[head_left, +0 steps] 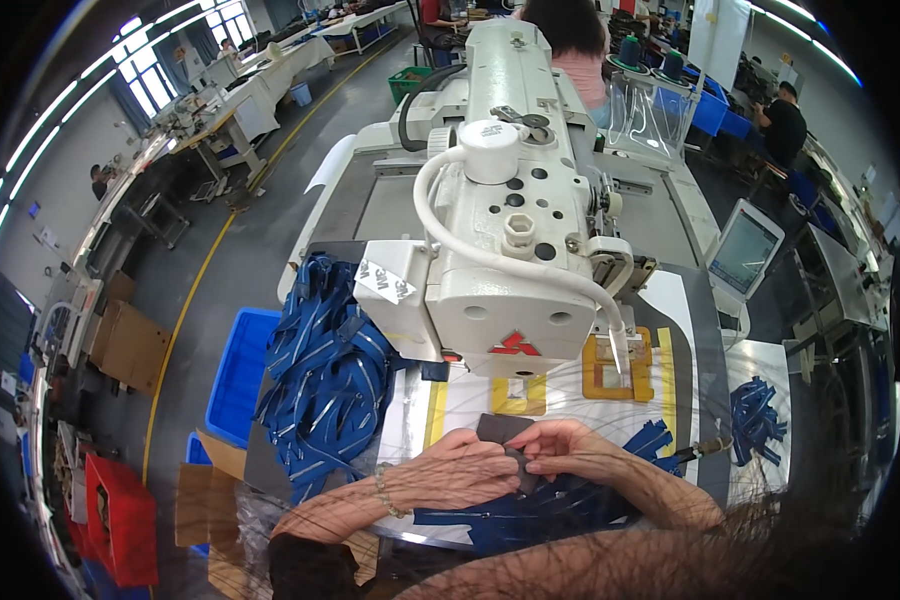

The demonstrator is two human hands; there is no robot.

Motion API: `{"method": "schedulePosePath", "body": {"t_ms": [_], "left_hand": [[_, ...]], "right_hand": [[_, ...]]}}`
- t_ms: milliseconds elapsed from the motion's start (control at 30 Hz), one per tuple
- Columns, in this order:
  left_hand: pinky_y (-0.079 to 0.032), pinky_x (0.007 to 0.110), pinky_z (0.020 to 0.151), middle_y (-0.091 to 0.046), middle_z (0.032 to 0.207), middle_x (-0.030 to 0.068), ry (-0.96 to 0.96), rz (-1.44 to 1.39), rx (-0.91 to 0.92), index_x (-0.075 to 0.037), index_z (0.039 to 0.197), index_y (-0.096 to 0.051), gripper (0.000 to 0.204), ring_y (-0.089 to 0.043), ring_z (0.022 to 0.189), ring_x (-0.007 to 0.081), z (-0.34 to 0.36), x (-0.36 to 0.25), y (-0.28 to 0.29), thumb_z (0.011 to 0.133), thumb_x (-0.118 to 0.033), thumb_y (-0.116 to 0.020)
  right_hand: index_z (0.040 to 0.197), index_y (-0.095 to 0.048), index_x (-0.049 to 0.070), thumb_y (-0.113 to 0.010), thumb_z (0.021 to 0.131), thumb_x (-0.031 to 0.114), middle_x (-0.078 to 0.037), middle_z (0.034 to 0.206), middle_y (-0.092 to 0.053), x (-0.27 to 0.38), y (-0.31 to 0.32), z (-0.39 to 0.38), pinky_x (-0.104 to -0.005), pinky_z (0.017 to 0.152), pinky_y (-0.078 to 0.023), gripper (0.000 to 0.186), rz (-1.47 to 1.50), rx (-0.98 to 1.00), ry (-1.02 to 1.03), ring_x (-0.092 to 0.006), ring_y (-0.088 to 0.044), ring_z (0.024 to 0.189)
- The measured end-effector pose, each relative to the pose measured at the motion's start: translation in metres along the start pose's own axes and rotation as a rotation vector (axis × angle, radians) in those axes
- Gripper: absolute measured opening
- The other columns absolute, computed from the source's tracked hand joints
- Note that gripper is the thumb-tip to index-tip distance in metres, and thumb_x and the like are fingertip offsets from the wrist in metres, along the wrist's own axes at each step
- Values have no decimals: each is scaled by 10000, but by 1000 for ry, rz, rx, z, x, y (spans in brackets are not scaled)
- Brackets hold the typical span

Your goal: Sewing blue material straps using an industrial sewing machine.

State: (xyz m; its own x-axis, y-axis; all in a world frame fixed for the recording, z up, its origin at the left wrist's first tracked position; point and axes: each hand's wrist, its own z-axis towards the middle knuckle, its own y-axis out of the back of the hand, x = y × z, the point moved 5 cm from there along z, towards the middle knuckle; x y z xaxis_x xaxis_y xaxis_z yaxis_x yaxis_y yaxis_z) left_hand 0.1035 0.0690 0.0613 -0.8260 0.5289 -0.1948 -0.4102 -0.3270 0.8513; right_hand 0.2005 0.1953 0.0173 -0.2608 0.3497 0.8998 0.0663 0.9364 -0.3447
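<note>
Both hands are together at the front edge of a white industrial sewing machine [510, 290]. My left hand [465, 468], closed, holds a small dark grey piece [502, 428], which looks like fabric. Close beside it, my right hand [568, 450] pinches the same piece between thumb and fingers. Part of the piece hangs below the fingers. Under my wrists lie blue zipper strips [510, 518] along the table's near edge. More blue strips [650, 438] lie beyond my right forearm. Left of the machine head is a big heap of blue zippers [325, 385].
Yellow-framed templates [610, 368] lie under the machine head. A small bunch of blue strips [757, 420] sits on the right, below a tilted screen [745, 248]. On the left stand a blue bin [238, 375], an open cardboard box [195, 500] and a red crate [120, 520]. Other people work farther back.
</note>
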Motion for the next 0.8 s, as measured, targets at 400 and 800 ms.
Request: {"method": "schedulePosePath", "body": {"t_ms": [400,800], "left_hand": [[-400,375,736,-607,880,87,848,305,-239,-57,907,-598,210,-558,831,269,-102,124,110,718,-88,-686],[-471,325,780,-635,906,119,974,-82,-306,-19,985,-487,232,-617,853,225,-97,98,105,834,-117,-634]], "right_hand": [[1132,-590,-5,-653,827,20,2,833,-568,-3,2,1,-171,575,-437,313,-64,-64,-4,-35,-522,662],[1133,-592,-11,-636,837,12,0,840,-557,-4,4,-1,-169,596,-443,300,-77,-75,-9,-36,-527,679]]}}
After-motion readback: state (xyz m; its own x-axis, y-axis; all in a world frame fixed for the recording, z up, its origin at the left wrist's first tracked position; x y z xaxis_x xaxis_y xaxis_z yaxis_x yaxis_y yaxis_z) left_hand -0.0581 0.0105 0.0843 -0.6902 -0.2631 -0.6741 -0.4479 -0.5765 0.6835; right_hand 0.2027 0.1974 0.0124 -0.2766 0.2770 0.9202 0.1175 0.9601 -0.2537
